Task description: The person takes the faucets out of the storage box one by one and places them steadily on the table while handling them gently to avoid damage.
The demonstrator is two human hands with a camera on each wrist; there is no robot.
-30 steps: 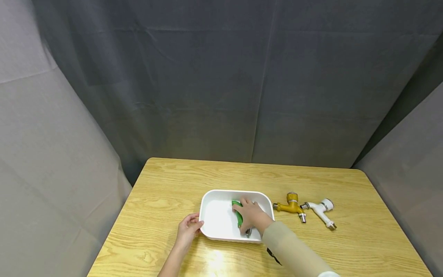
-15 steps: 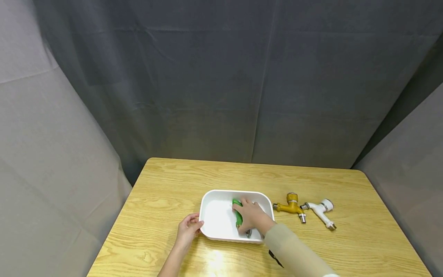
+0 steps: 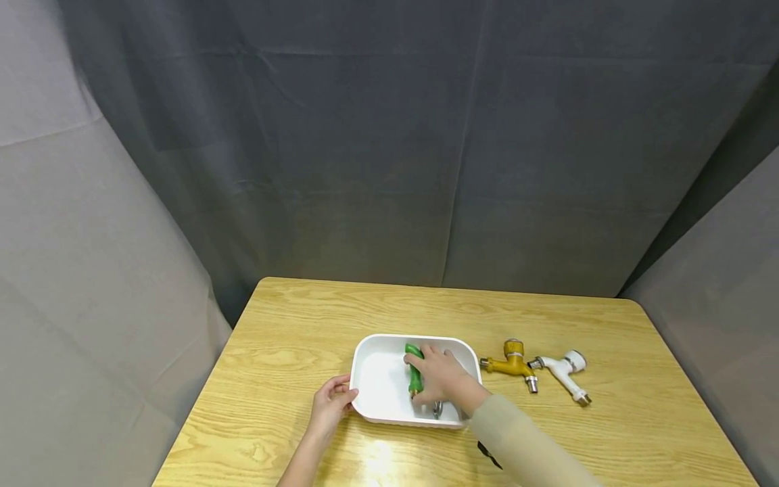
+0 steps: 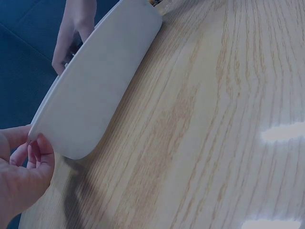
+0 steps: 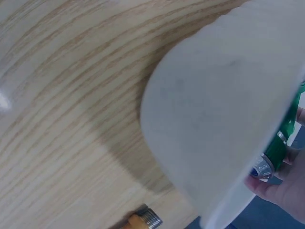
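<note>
A white tray point(image 3: 383, 406) sits on the table, and my left hand point(image 3: 331, 406) pinches its left rim between thumb and fingers. In the left wrist view, the left hand point(image 4: 26, 176) grips the corner of the tray point(image 4: 100, 81). My right hand point(image 3: 447, 380) reaches over the tray's right side and holds a green tap point(image 3: 416, 379), its fingers and thumb spread around it. The hand covers much of the tap. In the right wrist view, the green tap point(image 5: 281, 148) shows a metal end by the right hand's fingertips point(image 5: 262, 187).
Just right of the tray lies a yellow tap point(image 3: 510, 366). Beside it, a white tap point(image 3: 562, 372) lies close to the yellow one's metal end. The wooden table point(image 3: 639, 412) is bordered by a dark curtain point(image 3: 353, 169) behind and pale cloth at both sides.
The right hand has shifted slightly left in the tray, and the green tap has moved and turned a little with it. The left hand has stayed at the rim.
</note>
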